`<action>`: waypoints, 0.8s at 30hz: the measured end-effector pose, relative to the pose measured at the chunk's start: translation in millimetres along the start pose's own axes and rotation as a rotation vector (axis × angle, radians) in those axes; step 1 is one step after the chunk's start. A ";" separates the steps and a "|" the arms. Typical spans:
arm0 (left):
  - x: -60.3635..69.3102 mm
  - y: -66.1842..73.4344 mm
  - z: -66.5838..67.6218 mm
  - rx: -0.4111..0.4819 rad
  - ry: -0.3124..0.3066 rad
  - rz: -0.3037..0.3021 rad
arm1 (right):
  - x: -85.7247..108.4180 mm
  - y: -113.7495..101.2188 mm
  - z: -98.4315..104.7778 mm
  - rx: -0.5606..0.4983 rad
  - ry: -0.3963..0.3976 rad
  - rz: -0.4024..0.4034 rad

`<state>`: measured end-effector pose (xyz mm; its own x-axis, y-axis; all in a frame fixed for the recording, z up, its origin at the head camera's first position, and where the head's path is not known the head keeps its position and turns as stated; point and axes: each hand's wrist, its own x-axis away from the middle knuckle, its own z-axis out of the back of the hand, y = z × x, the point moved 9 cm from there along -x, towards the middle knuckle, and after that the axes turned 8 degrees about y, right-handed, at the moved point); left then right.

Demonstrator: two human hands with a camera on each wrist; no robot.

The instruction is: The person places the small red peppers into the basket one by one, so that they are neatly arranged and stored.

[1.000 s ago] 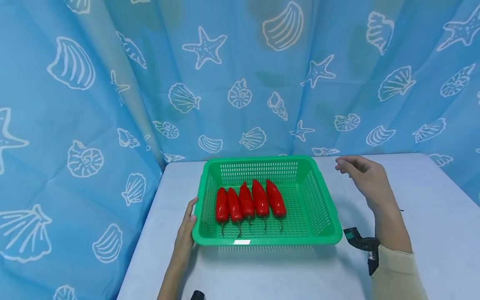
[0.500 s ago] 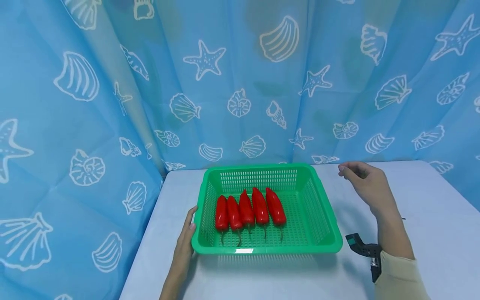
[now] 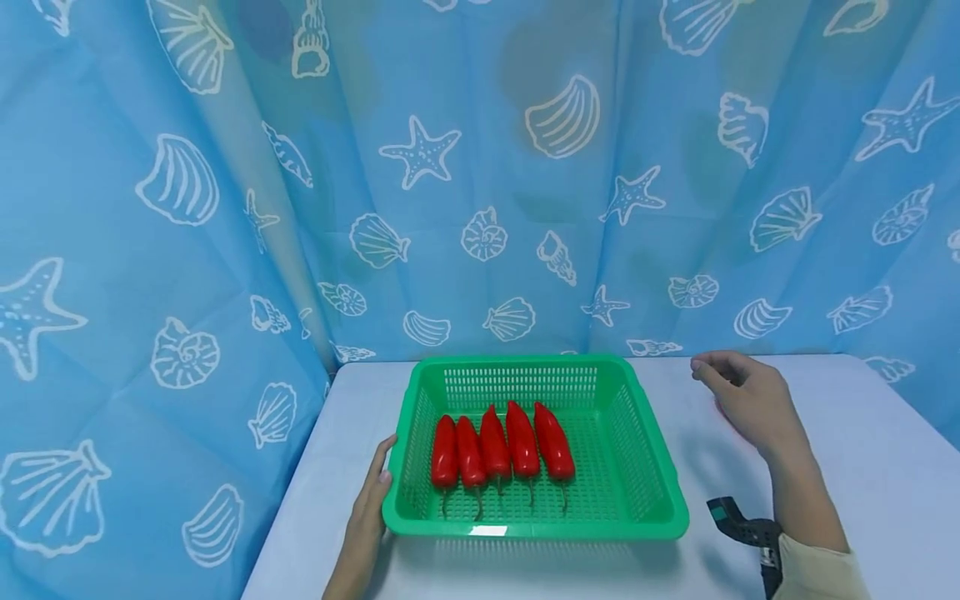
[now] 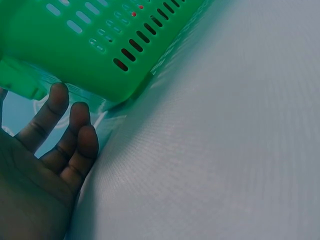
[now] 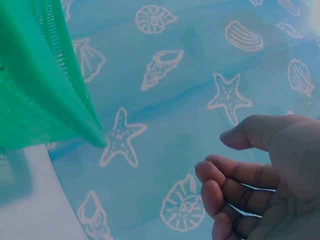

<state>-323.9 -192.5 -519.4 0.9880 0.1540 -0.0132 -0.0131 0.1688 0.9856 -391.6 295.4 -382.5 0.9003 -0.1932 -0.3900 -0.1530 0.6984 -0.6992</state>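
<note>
Several red chili peppers lie side by side in the left and middle of a green plastic basket, stems toward the near side. My left hand rests with extended fingers against the basket's left side; the left wrist view shows its fingers close beside the green wall. To the right of the basket, my right hand hovers over the table, fingers loosely bent, holding nothing. In the right wrist view, a gap shows between thumb and fingers. A thin red edge shows beside this hand; the rest is hidden.
The basket stands on a white table. A blue curtain printed with shells and starfish hangs behind the table and along its left side. A dark wrist camera mount sticks out from the right wrist.
The head view has tilted upward, so everything appears lower. My right hand has shifted slightly right, away from the basket. A dark stem-like bit right of the forearm is no longer visible.
</note>
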 end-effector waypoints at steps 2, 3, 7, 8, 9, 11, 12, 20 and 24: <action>1.3 -1.3 -1.5 0.002 0.004 0.014 | -1.4 3.7 4.3 0.027 0.015 0.007; 1.6 -2.0 -1.6 -0.001 0.007 0.021 | -2.1 4.7 6.2 0.031 0.021 0.011; 1.7 -2.8 -1.9 -0.001 0.009 0.041 | -4.1 11.6 12.3 0.070 0.029 -0.008; 1.5 -2.2 -2.0 -0.002 0.006 0.041 | -4.9 13.5 13.7 0.080 0.029 -0.018; 1.2 -2.3 -2.2 -0.003 0.006 0.045 | -5.8 15.7 14.9 0.087 0.027 -0.030; 0.5 -0.5 0.7 -0.011 0.005 0.058 | -4.3 20.9 15.5 0.097 0.028 -0.053; 0.2 -0.1 1.6 -0.014 0.003 0.064 | -4.0 22.8 16.0 0.103 0.028 -0.059; 3.0 -2.6 -0.2 -0.030 -0.017 0.118 | -8.5 34.5 20.0 0.140 0.029 -0.057; 0.6 -1.4 -1.0 -0.037 -0.009 0.104 | -12.9 44.8 18.5 0.144 0.016 -0.072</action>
<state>-323.5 -191.7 -521.0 0.9824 0.1636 0.0906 -0.1212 0.1882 0.9746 -402.5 341.9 -397.7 0.9001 -0.2565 -0.3521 -0.0270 0.7739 -0.6328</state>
